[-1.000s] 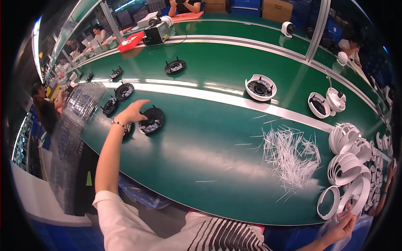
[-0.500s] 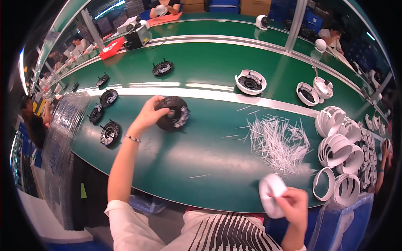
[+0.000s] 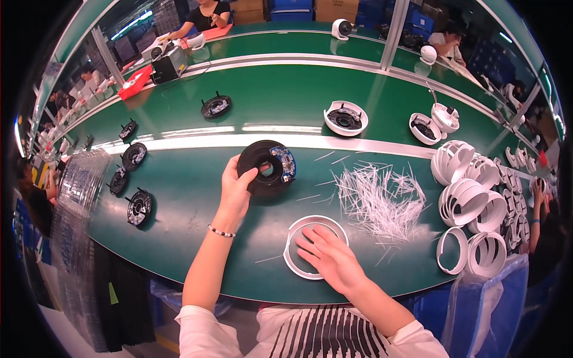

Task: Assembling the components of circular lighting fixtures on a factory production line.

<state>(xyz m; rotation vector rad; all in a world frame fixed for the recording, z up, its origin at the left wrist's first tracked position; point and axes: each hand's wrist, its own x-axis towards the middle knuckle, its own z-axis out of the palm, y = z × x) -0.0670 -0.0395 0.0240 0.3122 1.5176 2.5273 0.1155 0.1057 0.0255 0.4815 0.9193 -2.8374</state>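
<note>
My left hand holds up a round black plastic part above the green table, thumb near its central hole. A blue circuit board sits along the part's right side. Below and to the right, a white plastic ring lies flat on the table near its front edge. My right hand is over the ring, fingers spread and reaching across its opening. Whether the fingertips touch the table or the ring I cannot tell.
Thin white sticks lie heaped right of centre. Stacked white rings stand at the right. Several black round parts lie left. Beyond a pale rail, a white shell holds a black part. Clear plastic trays are stacked far left.
My right hand has brought the white ring leftward from the right front, laid it down and opened. My left hand has turned the black part, so the circuit board now shows plainly.
</note>
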